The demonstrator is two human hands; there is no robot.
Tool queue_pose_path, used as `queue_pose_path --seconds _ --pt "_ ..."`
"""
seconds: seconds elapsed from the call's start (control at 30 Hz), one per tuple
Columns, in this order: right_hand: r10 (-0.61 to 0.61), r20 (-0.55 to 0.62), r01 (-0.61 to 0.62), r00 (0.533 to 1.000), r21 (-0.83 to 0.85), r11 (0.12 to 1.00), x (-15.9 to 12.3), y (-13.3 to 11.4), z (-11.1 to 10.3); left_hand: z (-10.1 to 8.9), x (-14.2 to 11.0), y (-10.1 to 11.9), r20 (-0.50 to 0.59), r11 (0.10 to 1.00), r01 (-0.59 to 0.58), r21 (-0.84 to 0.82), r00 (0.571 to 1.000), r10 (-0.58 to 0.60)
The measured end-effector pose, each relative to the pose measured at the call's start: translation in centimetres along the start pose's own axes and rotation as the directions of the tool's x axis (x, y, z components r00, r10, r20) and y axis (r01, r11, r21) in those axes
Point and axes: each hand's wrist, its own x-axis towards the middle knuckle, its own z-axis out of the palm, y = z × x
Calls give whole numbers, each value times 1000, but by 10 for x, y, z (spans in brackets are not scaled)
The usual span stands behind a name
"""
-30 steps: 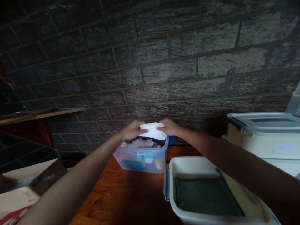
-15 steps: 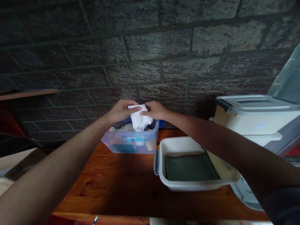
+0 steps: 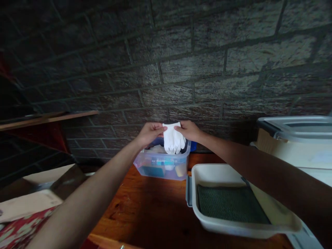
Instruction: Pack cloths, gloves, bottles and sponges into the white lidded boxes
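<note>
A person's two bare hands hold white fabric gloves [image 3: 172, 136], seemingly a pair laid together, above the front of a translucent plastic bin [image 3: 185, 160] at the foot of a dark brick wall [image 3: 176, 72]; the left hand [image 3: 153, 133] pinches one corner of the cuff between thumb and fingers, while the right hand [image 3: 190, 130] grips the opposite corner, so the cuff spans level between them and the glove fingers hang down toward the rim; whether the fingertips touch the bin is hard to tell

The gloves are out in the open and spread at the cuff — neither worn nor set down, with both hands closed on them; other contents sit inside the bin, blurred behind its wall, and no lid covers it

On the wooden tabletop [image 3: 155, 207], to the right and nearer the wearer, an open cream tub [image 3: 220, 168] holds a dark green textured pad [image 3: 230, 204]; a lidded storage box [image 3: 298, 145] stands at far right, and an open cardboard box [image 3: 28, 204] sits at lower left — apart from both hands
</note>
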Motion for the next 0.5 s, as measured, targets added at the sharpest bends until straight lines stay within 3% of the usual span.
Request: queue_pose_path --seconds 0.27,0.5 --pt "-47 -4 47 999 141 989 3 9 4 -3 -3 1 0 999 -25 46 1000 25" --pt "-37 -17 40 999 287 957 6 1 -9 1 -3 6 -39 999 -44 -24 998 43"
